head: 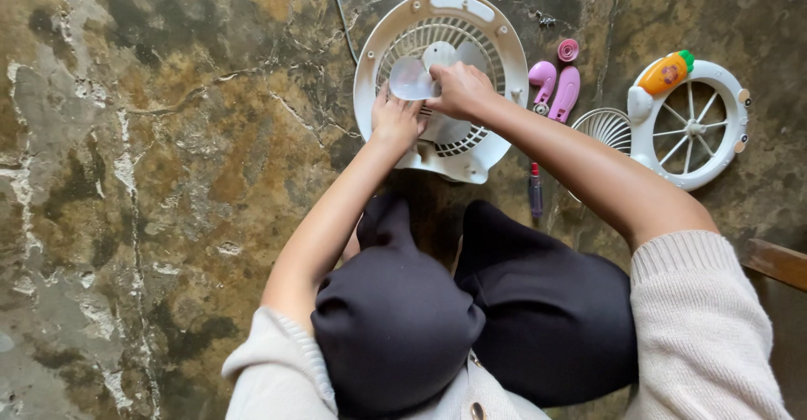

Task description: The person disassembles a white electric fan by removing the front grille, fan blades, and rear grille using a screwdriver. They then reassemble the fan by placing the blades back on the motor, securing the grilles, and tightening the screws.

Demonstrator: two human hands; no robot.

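A small white fan body (pixel 374 67) lies flat on the stained floor, its grille facing up. My left hand (pixel 395 120) rests on its near rim, fingers pressed against the housing. Over the middle of the fan my right hand (pixel 458 88) grips the clear plastic fan blade (pixel 409 79), which sits on the hub. Part of the hub is hidden under my right hand.
To the right lie pink plastic parts (pixel 566 92), a pink round cap (pixel 568 49), a white wire grille (pixel 607 126), and a white front ring with an orange carrot-shaped ornament (pixel 702 126). A small screwdriver (pixel 535 191) lies near my knees. A wooden edge (pixel 777 262) shows at right.
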